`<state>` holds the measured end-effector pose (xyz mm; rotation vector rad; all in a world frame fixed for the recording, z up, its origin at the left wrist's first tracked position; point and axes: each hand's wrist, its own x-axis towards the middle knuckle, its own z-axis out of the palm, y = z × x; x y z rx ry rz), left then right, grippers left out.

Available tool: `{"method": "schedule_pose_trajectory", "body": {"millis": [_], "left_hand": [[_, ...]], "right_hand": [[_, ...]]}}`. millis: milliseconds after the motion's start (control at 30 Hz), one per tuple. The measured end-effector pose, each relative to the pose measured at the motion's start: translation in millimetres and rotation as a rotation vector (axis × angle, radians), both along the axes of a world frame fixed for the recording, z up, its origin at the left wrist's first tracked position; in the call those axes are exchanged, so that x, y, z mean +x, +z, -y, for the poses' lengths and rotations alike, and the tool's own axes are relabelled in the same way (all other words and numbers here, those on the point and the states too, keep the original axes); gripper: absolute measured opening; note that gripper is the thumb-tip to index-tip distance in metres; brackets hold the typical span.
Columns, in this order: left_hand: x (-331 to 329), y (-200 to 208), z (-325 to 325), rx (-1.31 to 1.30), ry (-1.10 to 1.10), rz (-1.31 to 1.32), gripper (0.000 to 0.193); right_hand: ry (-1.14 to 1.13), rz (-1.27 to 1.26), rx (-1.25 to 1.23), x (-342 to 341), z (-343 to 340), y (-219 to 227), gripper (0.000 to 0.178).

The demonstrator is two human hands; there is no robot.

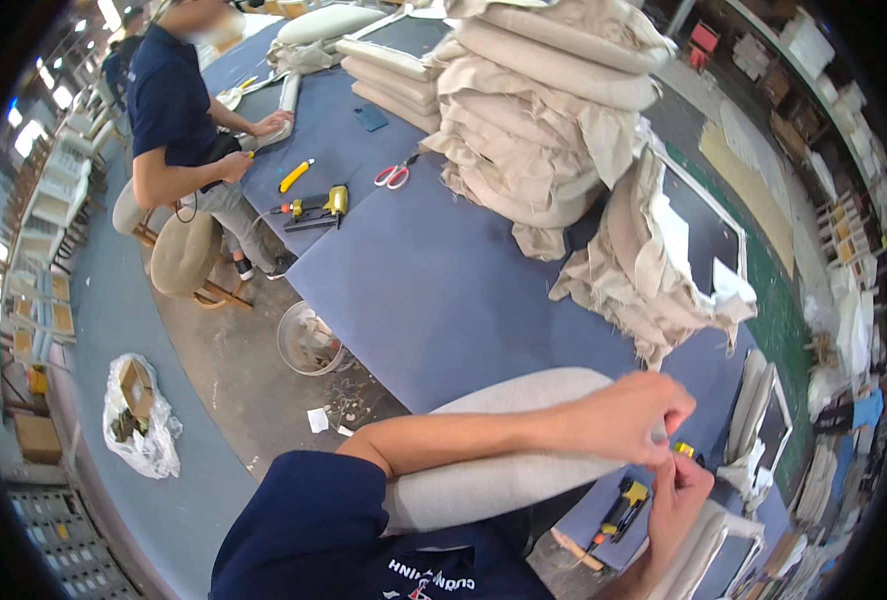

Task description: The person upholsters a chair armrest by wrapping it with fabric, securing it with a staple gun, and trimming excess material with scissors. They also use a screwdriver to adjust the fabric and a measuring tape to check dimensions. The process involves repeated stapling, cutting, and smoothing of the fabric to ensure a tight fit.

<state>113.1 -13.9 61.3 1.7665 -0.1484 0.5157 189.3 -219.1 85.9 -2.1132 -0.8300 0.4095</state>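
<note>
A long beige upholstered cushion (504, 490) lies in front of me under my left forearm. My left hand (629, 415) is curled closed at the cushion's right end, with a small greyish bit showing between its fingers. Just below it, my right hand (679, 490) pinches with its fingertips close to the left hand's. What the two hands grip is too small to make out. Close to the right hand, a yellow and black staple gun (624, 508) rests on the blue table (434, 290). A small yellow item (686, 452) shows partly behind the right hand.
Tall stacks of fabric-covered cushions (534, 130) and a further pile (634, 250) stand ahead. Another staple gun (319, 207), a yellow cutter (297, 175) and red-handled scissors (396, 175) lie farther off. A co-worker (179, 110) works at the far left; a bucket (309, 340) stands beside the table.
</note>
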Motion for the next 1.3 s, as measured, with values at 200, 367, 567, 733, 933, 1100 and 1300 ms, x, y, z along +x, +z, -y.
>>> {"method": "schedule_pose_trajectory", "body": {"millis": [200, 367, 567, 733, 933, 1100, 1300], "left_hand": [[-8.4, 2.3, 17.0, -0.046, 0.000, -0.026, 0.028], [-7.5, 2.8, 12.4, -0.054, -0.030, -0.163, 0.024], [-8.4, 21.4, 5.9, 0.077, 0.027, -0.234, 0.021], [-2.3, 15.8, 10.0, 0.061, 0.021, -0.174, 0.018], [-14.0, 20.2, -10.6, 0.009, 0.107, -0.198, 0.016], [-23.8, 26.4, -41.9, 0.144, 0.290, -0.089, 0.021], [-72.2, 32.4, -52.5, 0.127, 0.450, -0.253, 0.010]], "right_hand": [[0.267, 0.322, -0.301, 31.5, 12.5, 33.4, 0.021], [0.490, 0.142, -0.426, 33.3, -33.1, 72.5, 0.020], [0.615, 0.169, -0.393, 43.3, -50.7, 86.2, 0.019], [0.625, 0.176, -0.337, 57.0, -42.9, 75.8, 0.019], [0.344, 0.208, 0.017, 25.6, -51.6, 16.3, 0.017], [0.246, 0.125, 0.295, 1.1, -87.2, -13.7, 0.022], [0.344, -0.114, 0.429, -3.0, -101.2, -41.3, 0.029]]}}
